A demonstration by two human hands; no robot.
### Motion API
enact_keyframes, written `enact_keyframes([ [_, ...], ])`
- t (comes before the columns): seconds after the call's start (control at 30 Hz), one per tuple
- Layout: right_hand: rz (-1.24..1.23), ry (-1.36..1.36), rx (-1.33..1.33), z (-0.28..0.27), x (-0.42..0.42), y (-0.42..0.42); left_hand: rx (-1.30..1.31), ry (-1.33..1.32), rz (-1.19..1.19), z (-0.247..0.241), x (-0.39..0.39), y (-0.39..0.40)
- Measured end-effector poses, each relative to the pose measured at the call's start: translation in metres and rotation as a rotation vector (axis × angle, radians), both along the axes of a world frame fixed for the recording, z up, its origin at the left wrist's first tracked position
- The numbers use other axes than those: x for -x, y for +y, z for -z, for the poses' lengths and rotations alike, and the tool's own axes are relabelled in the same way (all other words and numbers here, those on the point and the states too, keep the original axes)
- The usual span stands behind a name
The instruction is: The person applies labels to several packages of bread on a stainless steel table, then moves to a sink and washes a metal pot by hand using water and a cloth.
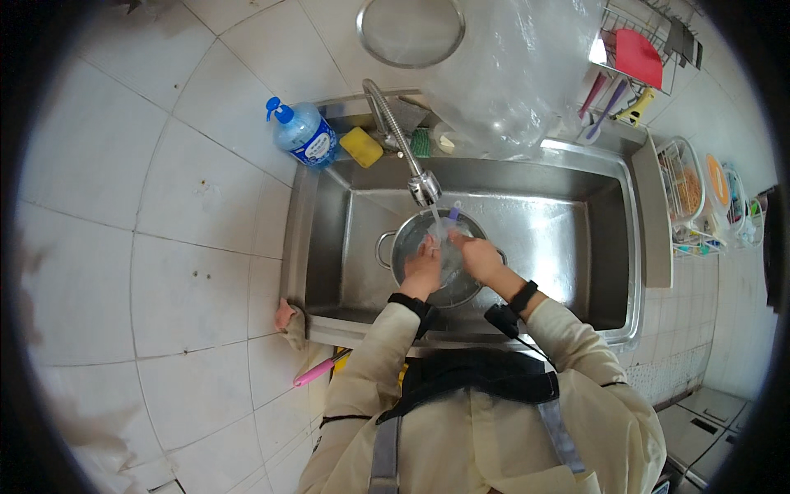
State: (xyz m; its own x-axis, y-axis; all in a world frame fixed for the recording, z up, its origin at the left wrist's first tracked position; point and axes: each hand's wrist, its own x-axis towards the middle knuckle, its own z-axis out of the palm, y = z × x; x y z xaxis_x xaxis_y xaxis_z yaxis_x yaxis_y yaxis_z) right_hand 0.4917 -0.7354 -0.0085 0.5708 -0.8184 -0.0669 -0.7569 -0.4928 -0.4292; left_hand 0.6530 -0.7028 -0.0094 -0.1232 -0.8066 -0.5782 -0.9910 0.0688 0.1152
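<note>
Both hands are inside a round stainless steel pot (405,296) standing in the sink. My left hand (424,268) is against the left side of a clear, plastic-looking item (453,256), its fingers on it. From the other side my right hand (481,254) grips the same item with curled fingers. A purple piece (454,213) sticks up near the pot's far rim; whether it belongs to the clear item is not plain. Water runs from the faucet head (424,188) onto the item. Fingers and splashing water hide much of its shape.
The pot sits in a steel sink basin (543,247). Behind are a blue pump bottle (308,136), a yellow sponge (361,147), a green scouring pad (420,143) and a large clear plastic bag (512,80). A board (655,228) edges the right; a pink handle (313,373) hangs front left.
</note>
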Motion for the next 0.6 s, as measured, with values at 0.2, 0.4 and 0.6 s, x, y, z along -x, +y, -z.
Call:
enact_keyframes([
  [0.2,-0.268,0.256,-0.072,0.05,-0.014,0.001,-0.229,-0.104,0.204,0.041,0.018,0.003],
  [0.4,-0.332,0.414,-0.232,0.067,-0.014,-0.005,-0.309,0.045,0.091,0.047,-0.028,-0.006],
  [0.6,-0.089,0.096,-0.196,0.03,-0.014,-0.019,-0.295,0.215,0.043,0.003,-0.034,-0.015],
])
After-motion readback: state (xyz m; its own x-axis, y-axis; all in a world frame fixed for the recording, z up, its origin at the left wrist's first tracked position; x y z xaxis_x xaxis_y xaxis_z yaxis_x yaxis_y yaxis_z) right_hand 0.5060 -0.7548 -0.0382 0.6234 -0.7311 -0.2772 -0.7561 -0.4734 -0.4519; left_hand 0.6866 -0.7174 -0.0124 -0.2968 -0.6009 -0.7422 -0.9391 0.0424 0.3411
